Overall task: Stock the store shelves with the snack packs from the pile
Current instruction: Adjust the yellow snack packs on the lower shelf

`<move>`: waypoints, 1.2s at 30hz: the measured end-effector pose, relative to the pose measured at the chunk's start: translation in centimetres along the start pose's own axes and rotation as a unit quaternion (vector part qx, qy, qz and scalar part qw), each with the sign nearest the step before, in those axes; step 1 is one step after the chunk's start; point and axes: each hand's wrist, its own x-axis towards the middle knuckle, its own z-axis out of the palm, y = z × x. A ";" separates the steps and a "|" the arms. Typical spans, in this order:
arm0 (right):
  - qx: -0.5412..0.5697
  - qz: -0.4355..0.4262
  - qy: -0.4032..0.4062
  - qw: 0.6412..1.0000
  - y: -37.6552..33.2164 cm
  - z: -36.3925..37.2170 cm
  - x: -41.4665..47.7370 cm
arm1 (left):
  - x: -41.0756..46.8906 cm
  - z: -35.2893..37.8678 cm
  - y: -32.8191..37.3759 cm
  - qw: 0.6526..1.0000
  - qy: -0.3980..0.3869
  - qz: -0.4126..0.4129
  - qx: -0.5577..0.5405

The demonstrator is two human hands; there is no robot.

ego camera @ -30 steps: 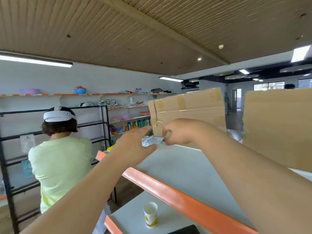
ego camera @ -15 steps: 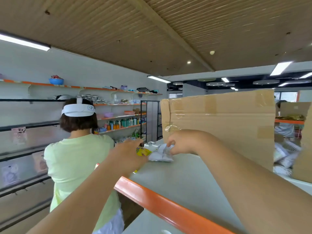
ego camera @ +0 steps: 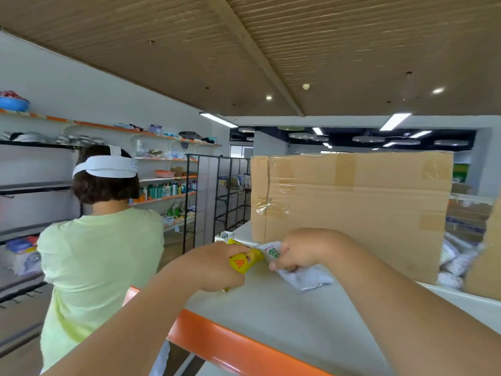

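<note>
Snack packs are in both hands. Both arms reach forward over the shelf. The left hand (ego camera: 217,267) curls round a yellow snack pack (ego camera: 245,260) and grips it. The right hand (ego camera: 303,251), just beside it, pinches a white snack pack (ego camera: 309,280) that lies on the shelf, with its fingers bent down onto the pack. The two packs are just beside each other, between the hands.

Under the hands is a grey shelf (ego camera: 271,321) with an orange front edge (ego camera: 230,346). Right behind the hands stands a big brown cardboard box (ego camera: 352,207) with tape on it. Far to the right of the right hand, past that box, a pile of white packs (ego camera: 455,259) shows in a gap before a second box (ego camera: 485,267). To the left of the left hand a person in a light green shirt (ego camera: 100,267) stands with their back turned. Farther off, wall shelves (ego camera: 162,196) hold bottles and bowls, and black racks (ego camera: 217,191) stand near them.

The left hand hides much of the yellow pack. The second box is cut off at the edge. The pile is blurry and hard to make out.
</note>
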 end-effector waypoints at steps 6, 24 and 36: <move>-0.022 0.084 -0.089 0.992 6.5 -1.4 -5.0 | 2.1 -0.2 5.5 0.994 -0.065 0.086 0.025; 0.390 0.093 0.060 0.914 13.3 0.9 -9.9 | 7.2 0.9 6.8 0.985 -0.048 0.165 0.000; 0.313 0.069 -0.010 0.947 9.6 -0.1 -11.9 | 6.8 1.3 7.0 0.986 -0.048 0.159 0.000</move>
